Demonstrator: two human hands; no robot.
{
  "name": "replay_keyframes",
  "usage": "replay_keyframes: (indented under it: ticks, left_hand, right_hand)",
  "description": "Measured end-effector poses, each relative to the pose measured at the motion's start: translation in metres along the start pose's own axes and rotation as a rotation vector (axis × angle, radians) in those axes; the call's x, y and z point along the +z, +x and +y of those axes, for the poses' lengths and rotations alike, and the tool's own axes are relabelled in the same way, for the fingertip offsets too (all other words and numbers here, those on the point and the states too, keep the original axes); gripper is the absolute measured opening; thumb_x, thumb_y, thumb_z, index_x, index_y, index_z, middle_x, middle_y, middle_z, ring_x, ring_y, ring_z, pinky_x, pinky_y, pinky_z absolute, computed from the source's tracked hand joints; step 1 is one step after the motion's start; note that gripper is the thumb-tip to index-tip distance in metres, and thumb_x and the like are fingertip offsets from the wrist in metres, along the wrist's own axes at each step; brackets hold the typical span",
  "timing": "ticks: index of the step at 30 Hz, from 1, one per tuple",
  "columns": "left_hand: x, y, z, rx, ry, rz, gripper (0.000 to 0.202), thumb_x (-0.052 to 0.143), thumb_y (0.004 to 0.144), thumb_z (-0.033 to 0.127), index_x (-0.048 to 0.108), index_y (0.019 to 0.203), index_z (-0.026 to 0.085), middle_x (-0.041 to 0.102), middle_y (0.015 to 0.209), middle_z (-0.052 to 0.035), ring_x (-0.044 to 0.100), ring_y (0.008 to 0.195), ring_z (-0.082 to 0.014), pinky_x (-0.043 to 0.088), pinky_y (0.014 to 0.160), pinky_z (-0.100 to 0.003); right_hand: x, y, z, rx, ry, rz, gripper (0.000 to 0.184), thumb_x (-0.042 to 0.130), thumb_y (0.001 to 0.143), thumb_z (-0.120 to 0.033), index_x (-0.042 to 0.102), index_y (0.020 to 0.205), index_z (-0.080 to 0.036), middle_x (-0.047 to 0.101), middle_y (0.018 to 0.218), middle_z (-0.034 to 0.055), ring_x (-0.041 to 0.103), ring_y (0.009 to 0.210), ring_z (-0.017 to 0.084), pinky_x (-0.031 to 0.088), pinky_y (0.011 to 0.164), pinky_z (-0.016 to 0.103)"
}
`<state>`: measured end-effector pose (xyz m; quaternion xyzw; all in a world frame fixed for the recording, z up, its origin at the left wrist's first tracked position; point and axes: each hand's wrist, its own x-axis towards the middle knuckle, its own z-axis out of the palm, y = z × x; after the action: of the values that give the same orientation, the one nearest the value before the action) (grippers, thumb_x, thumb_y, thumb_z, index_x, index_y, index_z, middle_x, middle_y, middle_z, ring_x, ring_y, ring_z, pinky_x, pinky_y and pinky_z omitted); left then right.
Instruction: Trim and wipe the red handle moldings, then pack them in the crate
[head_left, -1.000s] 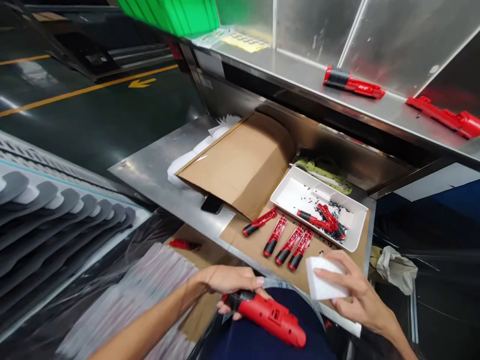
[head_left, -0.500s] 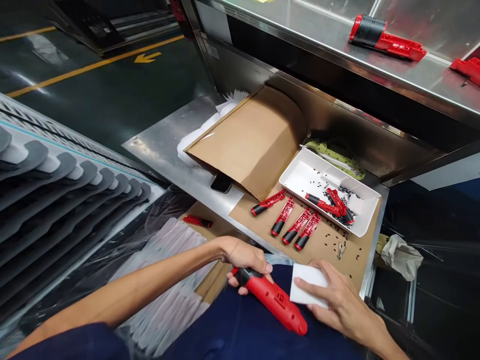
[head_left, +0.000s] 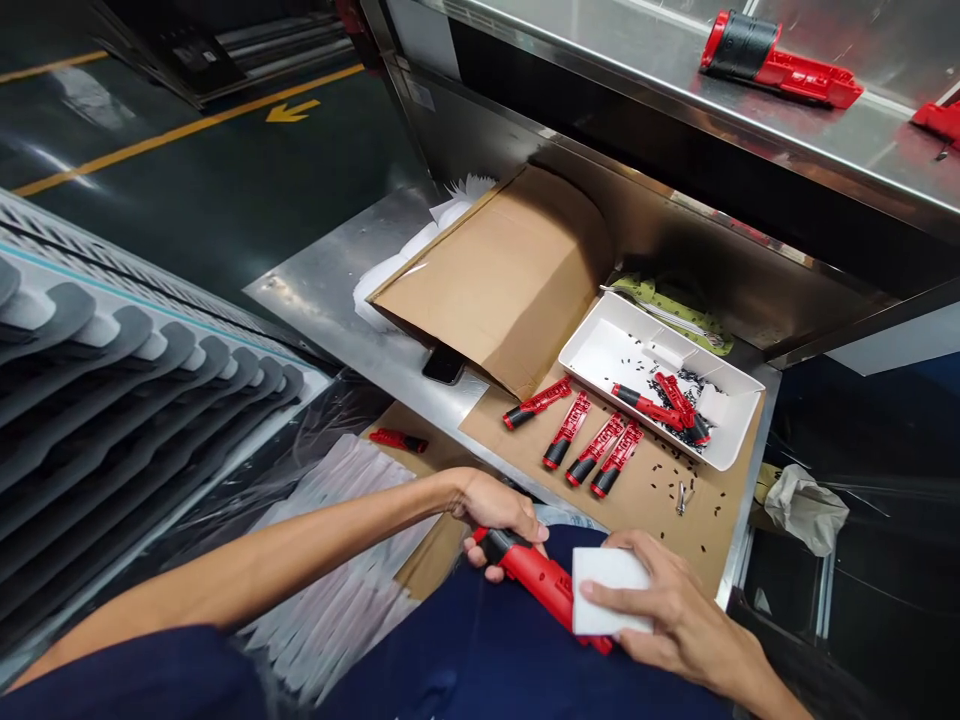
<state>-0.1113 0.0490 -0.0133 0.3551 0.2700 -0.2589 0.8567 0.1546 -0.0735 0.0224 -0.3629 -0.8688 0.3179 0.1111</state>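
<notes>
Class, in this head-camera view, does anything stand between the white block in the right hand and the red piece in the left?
Nothing visible does. The white foam block, under the right hand, overlaps the red tool housing and appears to rest on it. The left hand grips the housing near its black end.

My left arm [head_left: 247, 590] reaches in from the lower left, bare from sleeve to wrist, and my left hand [head_left: 495, 515] sits low in front of my body, its fingers curled closed in a firm grip. My right hand [head_left: 675, 600] comes in from the lower right, palm down, fingers spread and slightly bent, near my left hand, with my right wrist [head_left: 757, 670] angled down toward the frame's edge.
</notes>
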Motion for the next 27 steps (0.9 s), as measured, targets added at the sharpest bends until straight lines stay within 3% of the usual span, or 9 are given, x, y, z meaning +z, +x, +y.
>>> replay_keyframes:
  ticks: [5, 9, 12, 18, 21, 24, 27]
  left_hand:
    - [0.001, 0.003, -0.01, 0.001, -0.04, -0.031, 0.036, 0.056, 0.09, 0.047, 0.075, 0.111, 0.025, 0.063, 0.047, -0.0064, 0.039, 0.023, -0.0145, 0.023, 0.019, -0.02]
    - [0.006, 0.004, -0.019, 0.004, -0.066, -0.039, 0.039, 0.055, 0.088, 0.054, 0.078, 0.094, 0.023, 0.059, 0.044, -0.0056, 0.037, 0.024, -0.0138, 0.021, 0.02, -0.019]
    - [0.012, 0.003, -0.023, -0.016, -0.072, 0.001, 0.047, 0.05, 0.088, 0.059, 0.078, 0.084, 0.021, 0.058, 0.043, -0.0073, 0.038, 0.025, -0.0135, 0.022, 0.021, -0.019]
    - [0.022, -0.004, -0.019, -0.043, -0.036, 0.079, 0.049, 0.049, 0.089, 0.059, 0.079, 0.095, 0.021, 0.059, 0.044, -0.0076, 0.038, 0.025, -0.0134, 0.024, 0.022, -0.02]
    - [0.027, -0.011, -0.013, 0.075, 0.065, 0.101, 0.051, 0.048, 0.089, 0.06, 0.078, 0.105, 0.021, 0.061, 0.046, -0.0069, 0.041, 0.027, -0.0137, 0.027, 0.026, -0.021]
    - [0.033, -0.021, -0.004, 0.223, 0.219, 0.206, 0.052, 0.047, 0.09, 0.058, 0.076, 0.114, 0.022, 0.061, 0.048, -0.0054, 0.042, 0.03, -0.0141, 0.029, 0.03, -0.023]
    - [0.036, -0.029, 0.006, 0.315, 0.418, 0.306, 0.046, 0.046, 0.093, 0.053, 0.076, 0.115, 0.026, 0.061, 0.051, -0.0031, 0.041, 0.032, -0.014, 0.033, 0.036, -0.025]
  right_hand:
    - [0.005, -0.006, 0.0, 0.136, -0.081, 0.107, 0.047, 0.06, 0.09, -0.023, 0.058, 0.135, -0.037, 0.056, 0.123, 0.0102, 0.063, 0.103, 0.023, 0.056, 0.076, 0.031]
    - [0.006, -0.012, -0.005, 0.056, 0.022, 0.061, 0.053, 0.064, 0.087, -0.026, 0.054, 0.138, -0.039, 0.056, 0.121, 0.0071, 0.064, 0.095, 0.018, 0.055, 0.075, 0.027]
    - [0.008, -0.014, -0.007, 0.07, -0.048, 0.036, 0.053, 0.066, 0.086, -0.027, 0.055, 0.137, -0.037, 0.057, 0.117, 0.0082, 0.064, 0.09, 0.019, 0.055, 0.07, 0.028]
    - [0.015, -0.016, -0.005, 0.027, -0.101, 0.047, 0.063, 0.067, 0.083, -0.023, 0.05, 0.141, -0.038, 0.055, 0.123, 0.0107, 0.064, 0.099, 0.024, 0.058, 0.072, 0.033]
    - [0.015, -0.016, 0.004, 0.153, -0.133, 0.115, 0.055, 0.063, 0.085, -0.021, 0.056, 0.137, -0.037, 0.056, 0.122, 0.0116, 0.065, 0.099, 0.025, 0.059, 0.073, 0.036]
    - [0.013, -0.018, 0.011, 0.304, -0.016, 0.164, 0.046, 0.055, 0.091, -0.023, 0.059, 0.135, -0.034, 0.055, 0.121, 0.0111, 0.065, 0.1, 0.024, 0.059, 0.078, 0.036]
    - [0.01, -0.018, 0.011, 0.291, 0.131, 0.101, 0.044, 0.055, 0.094, -0.026, 0.058, 0.136, -0.037, 0.052, 0.126, 0.0092, 0.064, 0.102, 0.021, 0.058, 0.081, 0.032]
